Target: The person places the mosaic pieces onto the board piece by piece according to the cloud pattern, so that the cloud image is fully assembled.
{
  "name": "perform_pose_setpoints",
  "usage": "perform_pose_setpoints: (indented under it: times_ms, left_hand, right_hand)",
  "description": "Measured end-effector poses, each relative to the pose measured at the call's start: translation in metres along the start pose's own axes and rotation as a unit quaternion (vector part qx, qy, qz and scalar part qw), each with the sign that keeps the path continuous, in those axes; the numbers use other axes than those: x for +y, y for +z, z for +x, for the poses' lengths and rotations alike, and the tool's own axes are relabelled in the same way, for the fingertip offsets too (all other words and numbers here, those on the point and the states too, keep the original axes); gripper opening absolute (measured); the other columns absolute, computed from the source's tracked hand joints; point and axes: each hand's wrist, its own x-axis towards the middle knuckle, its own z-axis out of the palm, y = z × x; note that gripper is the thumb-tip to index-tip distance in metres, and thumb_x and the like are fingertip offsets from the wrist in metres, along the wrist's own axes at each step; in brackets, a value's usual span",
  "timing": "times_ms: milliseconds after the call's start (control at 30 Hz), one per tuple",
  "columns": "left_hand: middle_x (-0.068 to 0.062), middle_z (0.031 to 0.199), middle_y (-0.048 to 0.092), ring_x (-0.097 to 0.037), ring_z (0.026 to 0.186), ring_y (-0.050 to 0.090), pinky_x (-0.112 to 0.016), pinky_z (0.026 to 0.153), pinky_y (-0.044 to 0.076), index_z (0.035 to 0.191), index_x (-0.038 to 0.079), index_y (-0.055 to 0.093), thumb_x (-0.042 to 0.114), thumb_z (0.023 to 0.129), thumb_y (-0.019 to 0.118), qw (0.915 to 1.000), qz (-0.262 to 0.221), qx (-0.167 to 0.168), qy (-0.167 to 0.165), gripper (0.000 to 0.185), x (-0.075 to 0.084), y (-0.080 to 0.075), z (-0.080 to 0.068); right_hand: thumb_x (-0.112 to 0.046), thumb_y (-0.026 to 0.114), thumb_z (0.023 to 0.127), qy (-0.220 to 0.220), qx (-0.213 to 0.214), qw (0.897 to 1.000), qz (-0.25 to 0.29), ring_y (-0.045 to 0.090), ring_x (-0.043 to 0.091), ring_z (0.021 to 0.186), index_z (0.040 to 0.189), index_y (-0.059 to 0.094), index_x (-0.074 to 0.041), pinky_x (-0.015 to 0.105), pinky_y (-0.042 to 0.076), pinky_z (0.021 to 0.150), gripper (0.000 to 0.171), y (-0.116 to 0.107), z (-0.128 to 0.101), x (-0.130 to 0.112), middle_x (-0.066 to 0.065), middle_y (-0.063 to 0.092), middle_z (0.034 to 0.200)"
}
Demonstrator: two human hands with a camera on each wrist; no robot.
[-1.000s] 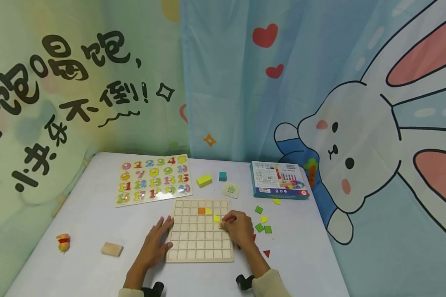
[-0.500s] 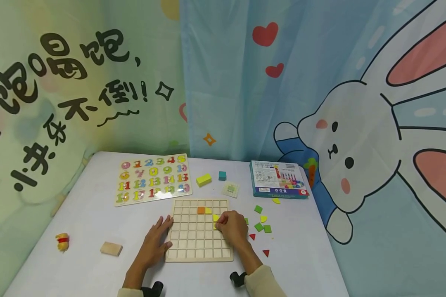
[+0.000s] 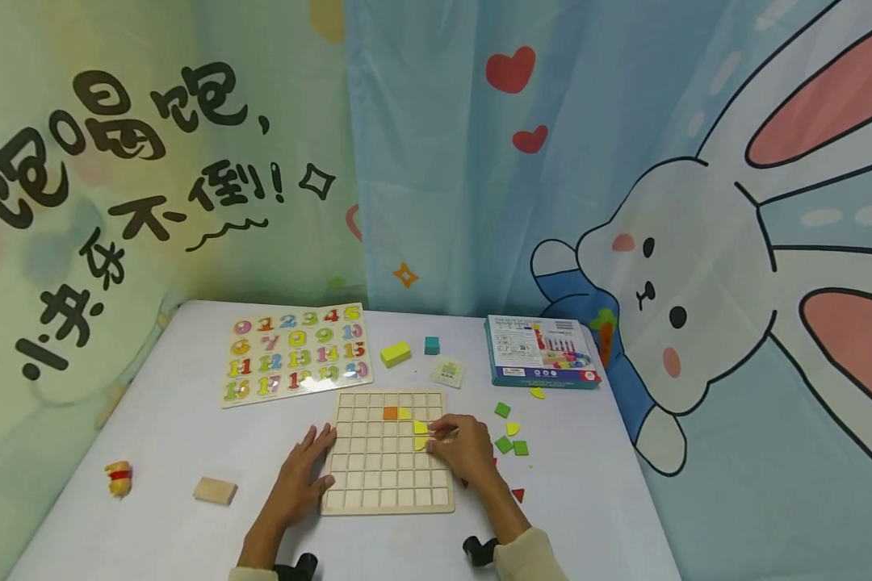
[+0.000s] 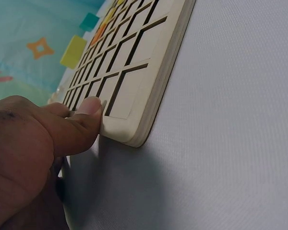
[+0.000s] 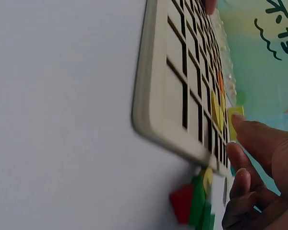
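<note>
A wooden grid board (image 3: 378, 476) lies flat on the white table (image 3: 189, 436). It holds an orange square (image 3: 390, 413) and yellow pieces (image 3: 421, 428) near its top right. My left hand (image 3: 301, 476) rests flat on the table, with its thumb (image 4: 84, 120) against the board's (image 4: 149, 72) left edge. My right hand (image 3: 467, 449) lies over the board's right side. One of its fingertips (image 5: 245, 125) touches a yellow tile (image 5: 234, 114) sitting in a cell (image 3: 420, 444); its other fingers hang loosely curled.
Green tiles (image 3: 512, 444) and a red triangle (image 3: 517, 495) lie right of the board. Behind it are a number puzzle (image 3: 294, 355), a yellow block (image 3: 396, 353), a teal cube (image 3: 432, 345), a small card (image 3: 448, 371) and a box (image 3: 541, 352). A wooden block (image 3: 215, 490) and small toy (image 3: 119, 478) lie left.
My right hand brought a yellow tile down onto the board; it now shows in the cell below the other yellow piece. My left hand has stayed put.
</note>
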Motion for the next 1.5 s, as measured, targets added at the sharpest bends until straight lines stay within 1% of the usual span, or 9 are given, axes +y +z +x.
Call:
perform_pose_setpoints:
  times_ms: [200, 300, 467, 567, 700, 1100, 1300, 1400, 1500]
  left_hand:
    - [-0.018, 0.169, 0.04, -0.051, 0.16, 0.024, -0.073, 0.13, 0.018, 0.156, 0.004, 0.049, -0.006, 0.086, 0.078, 1.0, -0.003, 0.004, 0.001, 0.077, -0.002, 0.001, -0.001]
    - [-0.018, 0.169, 0.04, -0.051, 0.16, 0.025, -0.073, 0.13, 0.018, 0.156, 0.004, 0.049, -0.007, 0.086, 0.078, 1.0, -0.003, 0.005, 0.002, 0.077, -0.002, 0.001, -0.001]
    - [-0.019, 0.168, 0.041, -0.051, 0.16, 0.025, -0.073, 0.13, 0.018, 0.156, 0.004, 0.05, -0.007, 0.085, 0.078, 1.0, -0.001, 0.008, 0.003, 0.077, -0.002, 0.001, -0.002]
    - [-0.019, 0.168, 0.041, -0.052, 0.16, 0.025, -0.073, 0.13, 0.018, 0.156, 0.004, 0.05, -0.006, 0.085, 0.078, 1.0, -0.002, 0.008, 0.005, 0.076, -0.001, 0.0, -0.002]
    - [-0.019, 0.168, 0.042, -0.052, 0.159, 0.026, -0.074, 0.129, 0.019, 0.155, 0.004, 0.05, -0.005, 0.085, 0.078, 0.9999, 0.0, 0.01, 0.008, 0.076, -0.001, 0.001, -0.002]
    - [-0.019, 0.169, 0.04, -0.051, 0.16, 0.024, -0.073, 0.13, 0.017, 0.156, 0.004, 0.05, -0.004, 0.086, 0.078, 1.0, 0.002, 0.005, 0.004, 0.076, -0.001, 0.001, 0.0]
    - [-0.018, 0.169, 0.039, -0.05, 0.161, 0.023, -0.072, 0.131, 0.016, 0.157, 0.004, 0.049, -0.004, 0.087, 0.077, 1.0, 0.001, 0.0, -0.001, 0.076, -0.001, 0.001, 0.001]
    - [-0.018, 0.169, 0.039, -0.05, 0.161, 0.023, -0.072, 0.131, 0.016, 0.157, 0.005, 0.049, -0.004, 0.087, 0.077, 1.0, 0.001, -0.002, -0.004, 0.076, -0.001, 0.001, 0.0]
    - [-0.017, 0.17, 0.039, -0.05, 0.161, 0.023, -0.072, 0.131, 0.016, 0.157, 0.005, 0.049, -0.003, 0.087, 0.077, 1.0, 0.002, -0.002, -0.004, 0.076, -0.001, 0.001, 0.0]
  right_hand:
    - [-0.016, 0.092, 0.082, 0.011, 0.046, 0.999, 0.0, 0.063, 0.014, 0.085, 0.103, 0.082, -0.018, 0.026, 0.05, 0.072, 0.023, -0.025, 0.008, 0.021, -0.002, 0.076, 0.093]
    - [-0.015, 0.091, 0.083, 0.037, 0.066, 0.997, -0.008, 0.063, 0.02, 0.087, 0.107, 0.081, -0.017, 0.031, 0.052, 0.075, 0.026, -0.044, 0.01, 0.032, 0.002, 0.077, 0.099]
    - [-0.013, 0.09, 0.085, 0.084, 0.083, 0.992, -0.04, 0.064, 0.027, 0.1, 0.109, 0.079, -0.014, 0.044, 0.054, 0.09, 0.027, -0.072, 0.014, 0.055, 0.006, 0.077, 0.103]
    - [-0.013, 0.09, 0.084, 0.103, 0.079, 0.989, -0.063, 0.063, 0.028, 0.097, 0.108, 0.078, -0.011, 0.045, 0.055, 0.09, 0.027, -0.081, 0.015, 0.067, 0.009, 0.074, 0.101]
    - [-0.014, 0.091, 0.084, 0.112, 0.063, 0.988, -0.088, 0.061, 0.025, 0.092, 0.105, 0.079, -0.01, 0.042, 0.055, 0.084, 0.025, -0.087, 0.016, 0.075, 0.009, 0.07, 0.097]
    - [-0.019, 0.085, 0.09, 0.149, 0.046, 0.984, -0.091, 0.061, 0.025, 0.082, 0.11, 0.074, -0.009, 0.04, 0.052, 0.075, 0.024, -0.091, 0.028, 0.073, 0.008, 0.071, 0.088]
    - [-0.022, 0.09, 0.086, 0.176, 0.039, 0.979, -0.098, 0.06, 0.027, 0.082, 0.097, 0.071, -0.005, 0.04, 0.05, 0.074, 0.027, -0.096, 0.034, 0.073, 0.011, 0.068, 0.083]
    - [-0.023, 0.091, 0.084, 0.173, 0.045, 0.979, -0.102, 0.06, 0.026, 0.081, 0.09, 0.071, -0.006, 0.039, 0.049, 0.074, 0.028, -0.097, 0.033, 0.074, 0.011, 0.066, 0.081]
    - [-0.022, 0.09, 0.086, 0.155, 0.052, 0.981, -0.106, 0.059, 0.024, 0.078, 0.093, 0.072, -0.008, 0.037, 0.047, 0.071, 0.024, -0.095, 0.028, 0.071, 0.008, 0.065, 0.079]
